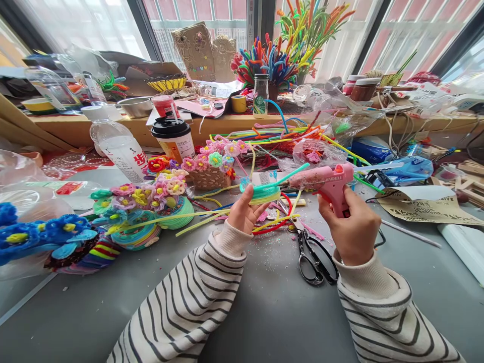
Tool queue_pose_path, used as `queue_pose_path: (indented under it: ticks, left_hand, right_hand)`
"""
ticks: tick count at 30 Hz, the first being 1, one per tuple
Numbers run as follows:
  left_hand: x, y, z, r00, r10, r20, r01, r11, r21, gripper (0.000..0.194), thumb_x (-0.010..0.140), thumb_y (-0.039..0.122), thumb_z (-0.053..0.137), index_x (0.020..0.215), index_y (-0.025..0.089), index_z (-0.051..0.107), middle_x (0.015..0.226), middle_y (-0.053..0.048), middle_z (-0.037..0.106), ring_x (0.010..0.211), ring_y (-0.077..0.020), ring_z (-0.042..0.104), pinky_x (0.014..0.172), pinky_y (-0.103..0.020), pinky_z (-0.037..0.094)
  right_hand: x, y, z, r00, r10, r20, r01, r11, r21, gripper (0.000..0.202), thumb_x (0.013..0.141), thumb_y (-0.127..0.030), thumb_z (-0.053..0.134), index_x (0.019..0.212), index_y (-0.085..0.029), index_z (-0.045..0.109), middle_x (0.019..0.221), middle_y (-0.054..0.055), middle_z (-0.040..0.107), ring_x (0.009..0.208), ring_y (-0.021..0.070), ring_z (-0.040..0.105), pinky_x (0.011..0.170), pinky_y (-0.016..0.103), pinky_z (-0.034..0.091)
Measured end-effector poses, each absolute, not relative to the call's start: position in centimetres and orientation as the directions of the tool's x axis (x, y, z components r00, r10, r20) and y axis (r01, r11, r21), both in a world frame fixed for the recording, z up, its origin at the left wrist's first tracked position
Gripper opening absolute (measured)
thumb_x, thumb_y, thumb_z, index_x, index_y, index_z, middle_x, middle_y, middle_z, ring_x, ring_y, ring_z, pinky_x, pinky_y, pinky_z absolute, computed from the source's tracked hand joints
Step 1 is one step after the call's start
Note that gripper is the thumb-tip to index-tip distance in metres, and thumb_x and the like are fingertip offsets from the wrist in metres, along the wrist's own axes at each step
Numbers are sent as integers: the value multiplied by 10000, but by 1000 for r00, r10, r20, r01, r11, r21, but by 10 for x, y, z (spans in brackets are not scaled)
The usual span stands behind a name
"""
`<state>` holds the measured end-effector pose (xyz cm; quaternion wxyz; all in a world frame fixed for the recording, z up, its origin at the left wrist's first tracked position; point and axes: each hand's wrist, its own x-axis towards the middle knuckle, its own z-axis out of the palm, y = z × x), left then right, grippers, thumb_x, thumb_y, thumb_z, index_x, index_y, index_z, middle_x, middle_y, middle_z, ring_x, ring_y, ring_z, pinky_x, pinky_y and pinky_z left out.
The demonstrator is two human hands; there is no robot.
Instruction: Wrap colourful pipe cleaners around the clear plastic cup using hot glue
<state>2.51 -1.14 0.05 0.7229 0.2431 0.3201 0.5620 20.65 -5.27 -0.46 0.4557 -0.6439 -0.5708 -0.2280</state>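
Observation:
My right hand (351, 227) is wrapped round the handle of a pink hot glue gun (325, 177), its nozzle pointing left. The nozzle is close to a small clear plastic cup (260, 177) wound with turquoise and yellow pipe cleaner (264, 194). I cannot tell whether the two touch. My left hand (244, 212) holds this cup from below, thumb against its side. A loose turquoise pipe cleaner end (298, 172) sticks out from the cup up to the right. Black-handled scissors (312, 254) lie on the table between my wrists, under loose yellow and red pipe cleaners (289, 206).
Pipe-cleaner flower pots (176, 212) stand at the left, beside a water bottle (117, 146) and a lidded drink cup (174, 138). Behind the glue gun lie heaped pipe cleaners (264, 133). Brown printed paper (427, 204) lies at the right on the grey table (276, 312).

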Motion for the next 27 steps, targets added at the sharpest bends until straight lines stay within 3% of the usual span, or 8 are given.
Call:
queue_pose_path:
  ticks: [7,15,22,27]
  left_hand:
    - [26,-12,-1,167,972,-168,-661,237,712,363,646,393,687,898,135,647,919,-80,689,936,-233,637,902,-351,476]
    - [25,-12,0,164,972,-168,-659,235,714,411,633,414,694,926,129,649,934,-87,687,925,-233,640,887,-338,486]
    - [25,-12,1,174,971,-164,-677,239,696,391,610,399,713,890,131,664,909,-76,697,835,-206,665,781,-280,532]
    - [25,-11,-1,169,974,-150,-660,224,717,424,603,429,709,899,129,666,948,-96,691,931,-248,640,852,-322,506]
  right_hand:
    - [208,-53,-5,241,524,817,943,72,-325,238,740,-374,558,753,-139,586,567,9,502,489,111,399,483,248,352]
    - [209,-52,-5,224,492,841,953,71,-296,206,722,-339,597,655,-150,546,519,-36,408,458,80,339,451,221,317]
    - [211,-51,-5,213,485,848,959,64,-277,194,718,-324,600,675,-138,564,524,-32,425,460,83,352,452,222,329]
    - [212,-50,-7,215,478,852,962,48,-270,187,719,-317,595,705,-131,586,537,-14,471,463,93,381,458,229,342]
